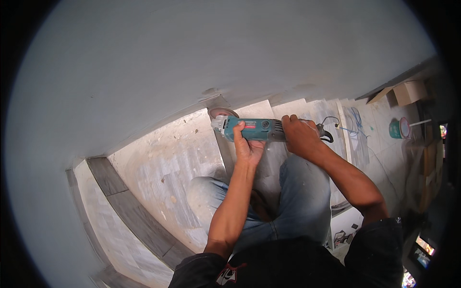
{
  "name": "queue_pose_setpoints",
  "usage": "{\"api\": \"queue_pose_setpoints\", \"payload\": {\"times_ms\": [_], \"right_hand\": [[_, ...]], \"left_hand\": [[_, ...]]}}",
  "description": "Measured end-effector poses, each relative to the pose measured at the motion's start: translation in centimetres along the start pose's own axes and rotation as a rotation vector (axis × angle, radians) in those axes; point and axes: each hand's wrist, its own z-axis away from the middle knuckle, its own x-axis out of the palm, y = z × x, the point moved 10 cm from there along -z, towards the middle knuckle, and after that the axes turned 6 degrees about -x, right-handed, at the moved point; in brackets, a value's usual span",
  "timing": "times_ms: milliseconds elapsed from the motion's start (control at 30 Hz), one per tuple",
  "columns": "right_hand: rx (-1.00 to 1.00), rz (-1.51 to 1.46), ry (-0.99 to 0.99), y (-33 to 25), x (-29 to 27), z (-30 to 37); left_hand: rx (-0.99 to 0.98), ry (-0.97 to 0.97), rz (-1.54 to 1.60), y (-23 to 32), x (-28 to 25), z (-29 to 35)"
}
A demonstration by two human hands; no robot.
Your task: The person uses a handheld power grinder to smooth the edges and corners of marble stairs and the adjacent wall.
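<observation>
Angle grinder: We see the teal and black angle grinder [257, 129] in the middle of the view, lying almost level, its head toward the left and close to the wall [192, 57].
Grinding disc: The round reddish disc [224, 113] stands at the grinder's head, just beside a dark piece of skirting tile [214, 101]; we cannot tell if they touch.
Left hand: We see the left hand [249, 149] clasping the teal body from below, with the thumb laid over its near side.
Right hand: The right hand [301, 137] is wrapped around the black rear part; its grip underneath is hidden from us.
Legs: Two knees in blue jeans [305, 197] are bent below the grinder.
Steps: At the left, dark grey tile strips [126, 204] edge the paler, dusty steps [168, 170].
Right side: We notice a blue cable [356, 122] on the floor, a teal bucket [394, 129] and, near the wall, a cardboard box [410, 92].
</observation>
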Motion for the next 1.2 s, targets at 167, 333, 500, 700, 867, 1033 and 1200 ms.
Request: {"api": "queue_pose_setpoints", "payload": {"times_ms": [167, 333, 500, 700, 867, 1033, 1200], "right_hand": [[0.065, -0.038, -0.051, 1.3, 1.2, 0.3], [0.138, -0.012, -0.069, 2.4, 1.4, 1.0], [0.235, -0.004, -0.067, 3.0, 2.8, 1.3], [0.293, 0.040, -0.069, 2.4, 3.6, 1.5], [0.317, -0.091, 0.027, 1.3, 5.2, 2.6], [0.309, -0.369, 0.098, -0.5, 8.8, 2.7], [0.417, -0.711, 0.151, -2.8, 13.0, 4.7]], "left_hand": [[-0.033, -0.029, -0.039, -0.7, 0.6, -0.2], [-0.085, -0.027, -0.040, -2.2, 0.7, -1.8], [-0.046, -0.039, -0.010, -2.6, 0.5, -3.6], [0.051, 0.033, 0.034, -2.1, -0.2, -2.9], [0.173, 0.267, -0.089, 0.1, -1.2, -0.4], [0.247, 0.318, -0.343, 3.2, 0.0, 2.3], [0.214, 0.478, -0.614, 4.5, -1.3, 4.7]]}}
